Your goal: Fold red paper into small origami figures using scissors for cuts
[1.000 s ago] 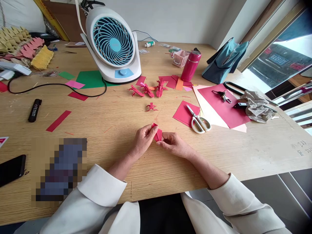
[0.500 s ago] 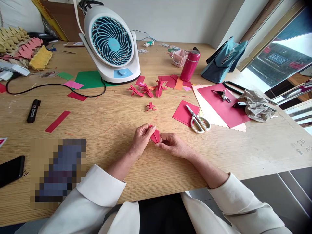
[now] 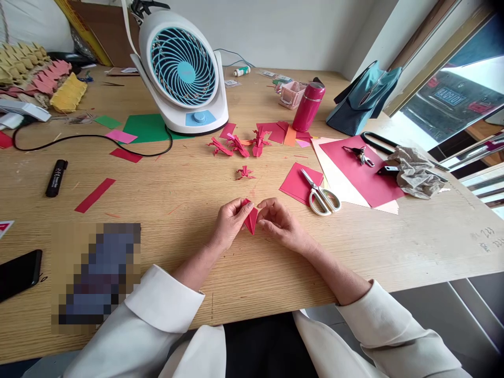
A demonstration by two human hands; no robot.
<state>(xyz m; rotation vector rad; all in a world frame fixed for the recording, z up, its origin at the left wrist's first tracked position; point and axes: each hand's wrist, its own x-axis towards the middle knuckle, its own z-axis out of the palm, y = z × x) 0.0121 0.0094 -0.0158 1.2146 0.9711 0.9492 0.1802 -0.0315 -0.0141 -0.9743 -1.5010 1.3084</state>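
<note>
My left hand [image 3: 231,223] pinches a small folded piece of red paper [image 3: 251,219] between thumb and fingers, its pointed end downward. Just right of the paper is my right hand [image 3: 281,223], thumb and forefinger apart, holding nothing; whether a fingertip touches the paper's edge is hard to tell. Beyond my hands lies a small red folded paper figure [image 3: 244,172], with several more red figures [image 3: 238,145] farther back. To the right, white-handled scissors [image 3: 322,197] rest partly on a stack of red paper squares [image 3: 297,182].
A white fan [image 3: 185,73] stands at the back, its black cord [image 3: 79,150] running left. A pink-red flask [image 3: 309,107] and a teal bag [image 3: 356,105] are at the back right. Left lie a black marker [image 3: 56,178], a red strip [image 3: 95,195] and a phone [image 3: 19,275].
My right hand has let go of the paper's lower right edge, and its fingers have spread and risen slightly. The left hand still grips the paper, whose lower point now shows.
</note>
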